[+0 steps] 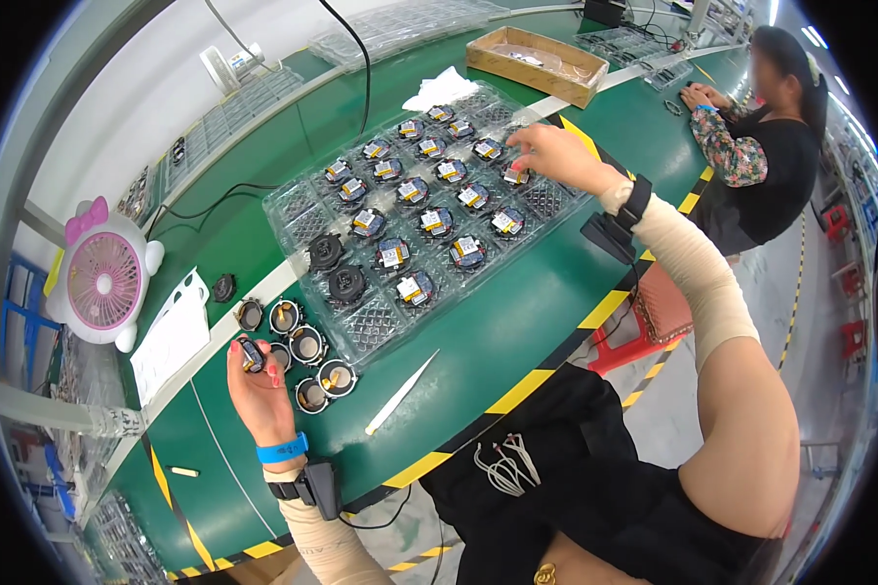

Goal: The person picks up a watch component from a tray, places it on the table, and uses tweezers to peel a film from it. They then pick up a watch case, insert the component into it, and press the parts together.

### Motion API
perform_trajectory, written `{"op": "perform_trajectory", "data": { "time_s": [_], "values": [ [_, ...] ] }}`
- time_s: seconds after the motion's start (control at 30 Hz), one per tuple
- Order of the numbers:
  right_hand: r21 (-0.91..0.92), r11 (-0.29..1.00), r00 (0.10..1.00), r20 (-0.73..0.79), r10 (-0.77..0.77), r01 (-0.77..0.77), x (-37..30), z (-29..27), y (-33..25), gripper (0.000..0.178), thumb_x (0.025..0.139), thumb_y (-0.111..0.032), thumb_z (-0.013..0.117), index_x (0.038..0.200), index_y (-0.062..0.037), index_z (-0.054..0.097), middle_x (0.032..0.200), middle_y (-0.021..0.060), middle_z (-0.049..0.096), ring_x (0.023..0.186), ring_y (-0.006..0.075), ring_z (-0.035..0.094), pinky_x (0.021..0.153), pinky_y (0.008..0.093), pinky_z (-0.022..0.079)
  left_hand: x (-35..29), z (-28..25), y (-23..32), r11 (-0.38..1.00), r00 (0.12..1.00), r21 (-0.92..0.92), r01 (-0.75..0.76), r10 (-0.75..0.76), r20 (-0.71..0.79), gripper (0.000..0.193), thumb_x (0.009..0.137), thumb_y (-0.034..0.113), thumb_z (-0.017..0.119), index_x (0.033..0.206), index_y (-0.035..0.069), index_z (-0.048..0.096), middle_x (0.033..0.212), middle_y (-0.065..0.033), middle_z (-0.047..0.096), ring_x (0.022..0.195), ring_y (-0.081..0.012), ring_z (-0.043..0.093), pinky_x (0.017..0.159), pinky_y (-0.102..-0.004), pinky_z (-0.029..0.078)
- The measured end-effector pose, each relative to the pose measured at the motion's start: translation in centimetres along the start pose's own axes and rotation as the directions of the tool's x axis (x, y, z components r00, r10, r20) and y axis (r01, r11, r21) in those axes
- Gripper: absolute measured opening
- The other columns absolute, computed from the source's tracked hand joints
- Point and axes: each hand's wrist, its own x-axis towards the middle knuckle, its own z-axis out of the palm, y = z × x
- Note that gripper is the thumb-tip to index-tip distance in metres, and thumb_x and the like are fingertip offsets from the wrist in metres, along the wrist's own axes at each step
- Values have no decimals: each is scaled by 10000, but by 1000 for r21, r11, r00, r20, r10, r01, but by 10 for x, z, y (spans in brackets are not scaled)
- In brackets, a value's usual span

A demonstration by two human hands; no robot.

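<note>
My left hand (260, 392), over the left part of the bench, is closed on a small dark round part (252, 355) held at the fingertips. Beside it stand several open round metal-rimmed housings (307, 344). My right hand (554, 156) reaches to the far right side of a clear plastic tray (379, 331). Its bent fingers are at a round electronic module (515, 175) with a pale label, partly covered by them. More such modules (392, 253) sit in the tray's pockets, and two plain black round parts (345, 284) lie at its left end.
White tweezers (402, 393) lie near the bench's striped edge. A pink-and-white fan (105, 278) and a white cut-out sheet (173, 336) are at the left. An open cardboard box (537, 63) stands at the back. Another person (771, 136) sits at the right; a red stool (649, 317) is below.
</note>
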Motion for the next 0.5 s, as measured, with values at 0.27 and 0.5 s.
{"op": "perform_trajectory", "data": {
  "time_s": [0.27, 0.5],
  "values": [
    [263, 756, 792, -52, -609, 599, -117, 14, -107, 105, 777, -141, 588, 868, -94, 610, 679, 39, 545, 573, 204, 556, 481, 305, 441, -7, 2, 2, 999, 1000, -33, 15, -16, -15, 168, 886, 206, 484, 930, 45, 495, 758, -67, 557, 526, -98, 432, 426, -203, 318],
    [276, 867, 910, -103, -402, 414, -161, 35, -129, 80, 773, -168, 607, 784, -89, 612, 612, 36, 516, 555, 202, 554, 463, 315, 428, -4, 5, 1, 999, 999, -40, 31, -32, -30, 184, 880, 209, 494, 947, 39, 500, 751, -69, 553, 517, -107, 431, 428, -204, 327]
  ]
}}
